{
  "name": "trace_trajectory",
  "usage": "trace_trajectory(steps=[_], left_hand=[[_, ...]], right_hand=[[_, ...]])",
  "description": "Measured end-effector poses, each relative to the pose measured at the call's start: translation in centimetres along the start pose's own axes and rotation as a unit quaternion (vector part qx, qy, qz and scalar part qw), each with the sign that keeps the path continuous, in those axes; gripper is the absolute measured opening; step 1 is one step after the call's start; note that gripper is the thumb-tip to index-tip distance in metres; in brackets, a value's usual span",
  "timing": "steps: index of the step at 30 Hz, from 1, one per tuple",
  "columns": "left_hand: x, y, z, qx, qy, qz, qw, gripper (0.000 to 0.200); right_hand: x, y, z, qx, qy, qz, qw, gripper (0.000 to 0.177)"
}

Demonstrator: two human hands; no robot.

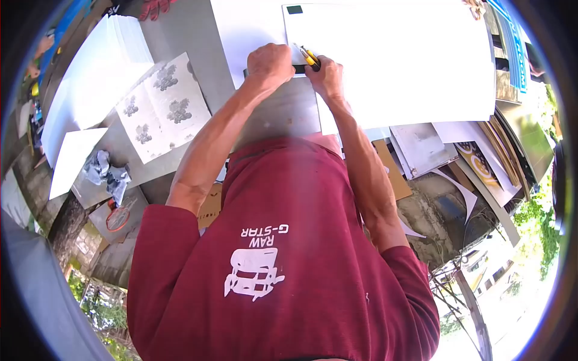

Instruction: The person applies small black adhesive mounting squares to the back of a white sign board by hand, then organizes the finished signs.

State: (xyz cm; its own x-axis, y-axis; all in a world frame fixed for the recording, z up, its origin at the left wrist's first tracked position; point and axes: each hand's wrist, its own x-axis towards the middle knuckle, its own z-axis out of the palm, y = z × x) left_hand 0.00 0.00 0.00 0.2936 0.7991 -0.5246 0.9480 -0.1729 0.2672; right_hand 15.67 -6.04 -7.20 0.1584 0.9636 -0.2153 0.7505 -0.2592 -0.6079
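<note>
My left hand (269, 63) is closed in a fist over a dark straight bar (299, 69), which shows between my hands; its grip is partly hidden. Close beside it, my right hand (326, 78) is closed around a yellow and black utility knife (310, 58), its tip pointing up and left, with the knuckles near the bar's right end. Under and beyond the hands lie large white sheets (391, 66). One sheet carries a small dark green rectangle (294, 9) near its top left corner.
A stack of white sheets (99, 78) and a sheet with grey printed clusters (162, 108) lie on the grey table (180, 30) at left. Crumpled cloth (107, 171) sits near its edge. Red gloves (155, 8) lie at the back. Boards and panels (421, 150) lean below the right side.
</note>
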Motion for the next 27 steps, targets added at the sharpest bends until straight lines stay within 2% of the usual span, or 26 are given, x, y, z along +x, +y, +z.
trace_trajectory(steps=[2, 5, 8, 17, 20, 23, 24, 27], left_hand=[[0.0, 0.1, 0.1, -0.008, 0.000, 0.006, 1.000, 0.018], [0.2, 0.0, 0.2, -0.011, 0.025, 0.007, 1.000, 0.018], [-0.2, -0.4, -0.4, 0.008, 0.011, -0.001, 1.000, 0.019], [-0.6, 0.2, -0.2, -0.019, 0.001, 0.012, 1.000, 0.020], [-0.5, 0.3, -0.3, -0.018, -0.004, 0.010, 1.000, 0.021], [-0.2, 0.1, -0.2, -0.016, -0.010, 0.015, 1.000, 0.022], [-0.1, 0.0, 0.1, -0.008, -0.002, 0.013, 1.000, 0.021], [0.0, -0.2, 0.7, 0.007, 0.018, 0.010, 1.000, 0.020]], right_hand=[[-0.1, 0.3, 0.3, 0.006, 0.023, -0.004, 1.000, 0.038], [-0.3, -0.5, -0.5, 0.101, 0.054, 0.052, 0.992, 0.043], [-0.3, -1.4, 0.2, 0.101, 0.047, 0.028, 0.993, 0.048], [0.1, -2.9, -0.5, 0.034, 0.030, 0.130, 0.990, 0.054], [-1.4, -2.6, -1.1, 0.063, 0.034, 0.083, 0.994, 0.054], [-3.7, -2.0, -3.0, 0.144, -0.072, 0.143, 0.976, 0.050], [-4.9, 0.1, -1.4, 0.066, -0.003, 0.032, 0.997, 0.054], [-7.0, -1.2, -3.2, 0.135, -0.087, 0.089, 0.983, 0.042]])
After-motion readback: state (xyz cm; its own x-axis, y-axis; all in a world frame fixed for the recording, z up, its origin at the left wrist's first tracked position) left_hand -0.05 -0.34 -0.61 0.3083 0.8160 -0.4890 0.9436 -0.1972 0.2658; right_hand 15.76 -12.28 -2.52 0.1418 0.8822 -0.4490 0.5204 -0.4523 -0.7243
